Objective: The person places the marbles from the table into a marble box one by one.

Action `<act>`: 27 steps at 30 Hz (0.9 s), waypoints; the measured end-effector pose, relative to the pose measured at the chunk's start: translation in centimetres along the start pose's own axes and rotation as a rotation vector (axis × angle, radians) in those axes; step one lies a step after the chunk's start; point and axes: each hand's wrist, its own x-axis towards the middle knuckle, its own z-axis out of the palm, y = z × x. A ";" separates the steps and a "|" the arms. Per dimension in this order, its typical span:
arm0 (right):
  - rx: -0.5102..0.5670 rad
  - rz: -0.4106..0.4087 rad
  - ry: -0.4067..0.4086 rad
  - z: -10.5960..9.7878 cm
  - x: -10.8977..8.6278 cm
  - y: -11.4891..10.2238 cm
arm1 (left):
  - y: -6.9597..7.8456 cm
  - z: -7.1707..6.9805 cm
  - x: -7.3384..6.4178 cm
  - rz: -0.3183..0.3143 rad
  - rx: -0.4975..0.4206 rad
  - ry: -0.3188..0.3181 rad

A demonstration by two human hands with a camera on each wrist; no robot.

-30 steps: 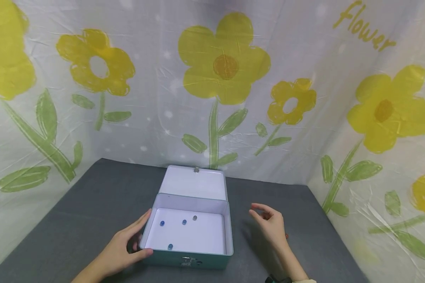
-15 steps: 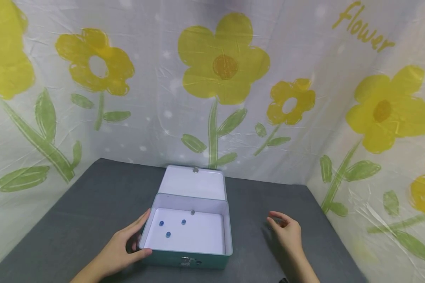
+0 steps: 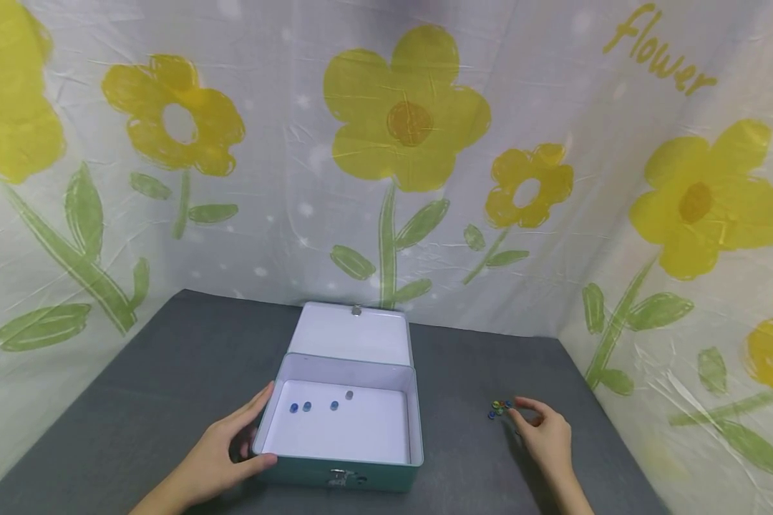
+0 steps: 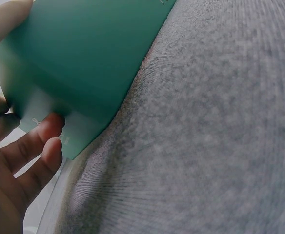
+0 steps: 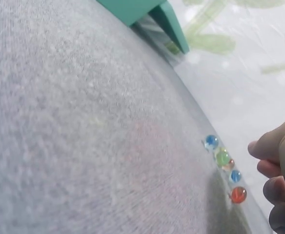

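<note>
Marbles (image 3: 499, 410) sit clustered on the right of a table (image 3: 454, 443), just left of a right hand (image 3: 544, 438), its thumb and forefinger parted, nothing visibly pinched. A left hand (image 3: 214, 450), thumb spread from fingers, holds the left side of an open box (image 3: 303, 470) containing four more marbles (image 3: 334, 405). A stray fingertip could scatter the cluster; a jolted box could set those inside rolling.

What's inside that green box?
Inside the box, three bluish marbles and a greyish one lie on the white floor. The near wall covers the strip of floor right behind it, so I can't see what's there.
</note>
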 end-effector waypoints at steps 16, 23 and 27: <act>-0.039 0.044 -0.028 0.8 -0.4 1.6 | 0.1 0.2 -0.2 -0.049 -0.003 -0.015; -0.050 0.037 -0.045 1.2 -0.2 1.2 | -0.1 0.0 0.0 -0.025 0.001 -0.009; -0.077 0.039 -0.053 0.8 -0.3 1.1 | -0.1 0.0 0.0 -0.017 0.007 -0.013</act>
